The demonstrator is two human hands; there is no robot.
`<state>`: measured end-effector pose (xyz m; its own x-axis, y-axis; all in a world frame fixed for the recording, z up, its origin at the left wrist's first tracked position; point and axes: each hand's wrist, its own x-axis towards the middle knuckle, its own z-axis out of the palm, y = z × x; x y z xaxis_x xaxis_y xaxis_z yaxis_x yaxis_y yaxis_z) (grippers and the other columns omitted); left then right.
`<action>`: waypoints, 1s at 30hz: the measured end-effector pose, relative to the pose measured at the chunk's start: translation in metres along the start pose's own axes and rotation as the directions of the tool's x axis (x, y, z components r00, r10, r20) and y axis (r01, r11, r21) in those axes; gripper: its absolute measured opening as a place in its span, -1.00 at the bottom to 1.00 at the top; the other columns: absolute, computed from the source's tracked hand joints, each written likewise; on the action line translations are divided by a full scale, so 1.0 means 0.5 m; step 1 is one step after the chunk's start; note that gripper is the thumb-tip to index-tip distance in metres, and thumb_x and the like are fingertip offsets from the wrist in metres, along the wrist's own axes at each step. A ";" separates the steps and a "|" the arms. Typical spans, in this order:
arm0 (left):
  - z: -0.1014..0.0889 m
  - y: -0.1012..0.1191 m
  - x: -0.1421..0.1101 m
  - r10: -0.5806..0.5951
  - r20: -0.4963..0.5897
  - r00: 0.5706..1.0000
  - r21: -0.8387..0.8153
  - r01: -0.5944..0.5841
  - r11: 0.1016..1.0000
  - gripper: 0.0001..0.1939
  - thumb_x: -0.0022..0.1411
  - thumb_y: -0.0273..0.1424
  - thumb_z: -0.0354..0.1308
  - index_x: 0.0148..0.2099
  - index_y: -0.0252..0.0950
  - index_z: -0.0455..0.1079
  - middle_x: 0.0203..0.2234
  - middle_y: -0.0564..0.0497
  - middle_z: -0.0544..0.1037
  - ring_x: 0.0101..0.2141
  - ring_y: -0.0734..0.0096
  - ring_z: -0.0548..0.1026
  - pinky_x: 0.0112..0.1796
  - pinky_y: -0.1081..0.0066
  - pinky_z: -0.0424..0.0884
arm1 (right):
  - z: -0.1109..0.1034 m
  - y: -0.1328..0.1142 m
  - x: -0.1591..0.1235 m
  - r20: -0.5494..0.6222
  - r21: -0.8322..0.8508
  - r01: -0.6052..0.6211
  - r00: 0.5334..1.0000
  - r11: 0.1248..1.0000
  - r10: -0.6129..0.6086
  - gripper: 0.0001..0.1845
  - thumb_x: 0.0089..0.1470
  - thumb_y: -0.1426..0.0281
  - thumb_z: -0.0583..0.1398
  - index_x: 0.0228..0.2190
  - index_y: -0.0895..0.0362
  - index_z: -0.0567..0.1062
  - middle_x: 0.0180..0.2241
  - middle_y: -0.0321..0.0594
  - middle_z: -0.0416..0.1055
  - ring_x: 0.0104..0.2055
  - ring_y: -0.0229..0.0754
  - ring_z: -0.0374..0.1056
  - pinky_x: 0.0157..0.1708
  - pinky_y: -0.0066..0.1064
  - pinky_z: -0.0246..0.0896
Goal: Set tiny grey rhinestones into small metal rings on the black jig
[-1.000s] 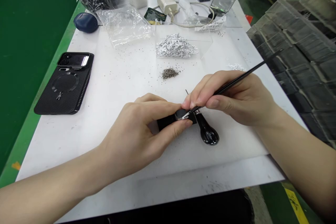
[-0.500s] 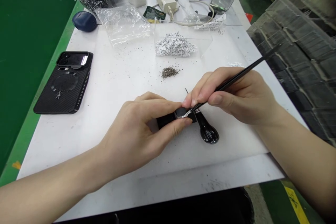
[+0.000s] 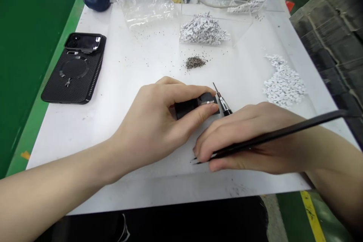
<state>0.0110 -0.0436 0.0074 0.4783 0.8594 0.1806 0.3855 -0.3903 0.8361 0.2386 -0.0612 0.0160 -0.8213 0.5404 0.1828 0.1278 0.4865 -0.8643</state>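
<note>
At the centre of the white work surface, the left hand holds a small black block in a narrow grip, with the thumb along its near side and the fingers across its top; a small bright mark shows on the block's far end, just past the fingertips. The right hand rests low on the sheet, near the block, and pinches long black tweezers between thumb and fingers; the tweezer tips stand slightly apart and show nothing held. A needle-tipped tool lies just beside the block, its rear end passing under the right hand; a heap of white paper-like pieces lies to the right; a clear tray holds similar pieces; grey granules lie in a small pile before it; a phone in a black case lies to the left.
</note>
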 end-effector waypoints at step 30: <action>-0.007 0.000 -0.010 -0.004 -0.001 1.000 -0.024 0.004 1.000 -0.81 0.45 -0.32 0.46 0.06 -0.05 0.80 -0.16 0.12 0.82 -0.26 0.37 0.69 -0.09 0.41 0.63 | -0.021 0.024 -0.013 -0.671 0.167 0.004 0.733 0.986 0.111 -0.96 0.31 0.33 0.48 -0.18 -0.05 0.78 -0.24 -0.25 0.74 -0.15 -0.08 0.70 -0.05 -0.22 0.68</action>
<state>0.0058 -0.0469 0.0082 0.4760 0.8613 0.1779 0.3681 -0.3788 0.8491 0.2511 -0.0517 0.0094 -0.2145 0.9109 0.3525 0.0298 0.3668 -0.9298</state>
